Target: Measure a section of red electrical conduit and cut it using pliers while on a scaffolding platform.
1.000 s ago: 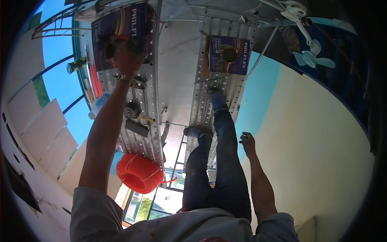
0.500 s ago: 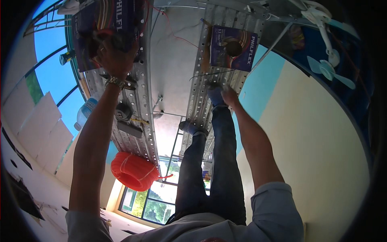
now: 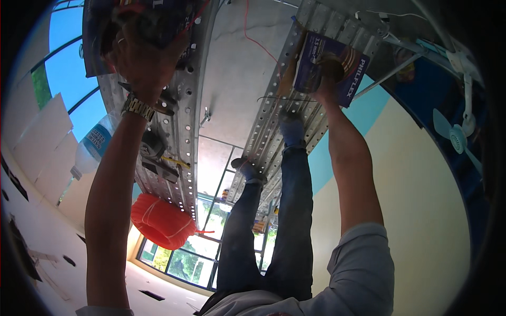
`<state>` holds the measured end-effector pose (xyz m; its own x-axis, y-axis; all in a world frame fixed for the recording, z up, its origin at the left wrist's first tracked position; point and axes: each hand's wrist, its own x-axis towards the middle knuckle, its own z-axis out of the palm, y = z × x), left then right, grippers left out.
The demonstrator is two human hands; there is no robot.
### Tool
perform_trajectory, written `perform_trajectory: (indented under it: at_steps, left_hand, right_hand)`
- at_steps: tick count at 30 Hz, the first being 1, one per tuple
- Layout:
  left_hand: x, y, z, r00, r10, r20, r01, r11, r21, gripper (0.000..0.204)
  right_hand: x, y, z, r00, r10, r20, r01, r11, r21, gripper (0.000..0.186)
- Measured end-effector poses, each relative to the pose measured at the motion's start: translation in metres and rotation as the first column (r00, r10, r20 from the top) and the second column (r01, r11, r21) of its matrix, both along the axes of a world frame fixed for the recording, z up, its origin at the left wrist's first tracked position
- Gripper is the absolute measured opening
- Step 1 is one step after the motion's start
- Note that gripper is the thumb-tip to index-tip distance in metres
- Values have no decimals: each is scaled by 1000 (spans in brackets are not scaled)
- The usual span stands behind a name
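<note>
At the upper left my left hand [image 3: 145,60], with a ring and a metal wristwatch [image 3: 138,107], is bent over the round opening of a dark purple wire box [image 3: 95,47]. Its fingers look curled, but shade hides what is in them. A thin red wire [image 3: 199,13] runs beside that box. My right hand [image 3: 328,90] reaches to a second purple wire box [image 3: 348,84] and hooks its fingers into the round hole, where the fingertips are hidden. Both boxes rest on perforated metal planks [image 3: 253,137].
A tape measure [image 3: 151,145] and a dark grey block-like object [image 3: 159,171] lie on the left plank. A plastic water bottle [image 3: 94,145] and an orange coil of tubing [image 3: 163,221] are at its side. My feet stand on the right plank; a gap separates the planks. A fan [image 3: 456,138] is at right.
My right hand has moved up from beside my foot to the right wire box, fingers now at its hole. My left hand stays at the left box. The whole view has shifted.
</note>
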<state>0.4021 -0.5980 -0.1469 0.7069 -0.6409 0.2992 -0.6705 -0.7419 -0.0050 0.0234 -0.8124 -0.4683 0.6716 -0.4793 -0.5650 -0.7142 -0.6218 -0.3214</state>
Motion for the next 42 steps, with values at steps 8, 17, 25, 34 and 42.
perform_trajectory:
  at_steps: [8,17,25,34,42]
  left_hand:
    - [-1,5,7,993,59,-107,-57,998,21,88]
    - [-5,-6,5,989,-4,-145,-5,998,-65,80]
    - [0,0,3,999,-44,-28,42,998,-52,83]
    - [-6,-3,10,1000,3,29,-4,999,44,88]
    - [-6,-6,1,997,-8,-82,6,999,-33,82]
  right_hand:
    - [-12,8,20,993,-74,-90,77,997,29,42]
    - [-30,-21,0,957,128,-261,-99,988,122,78]
    - [3,-45,5,852,296,-432,-156,931,331,74]
    - [-18,-6,61,899,180,-398,76,834,547,85]
    - [-95,93,99,967,-136,-217,224,859,460,89]
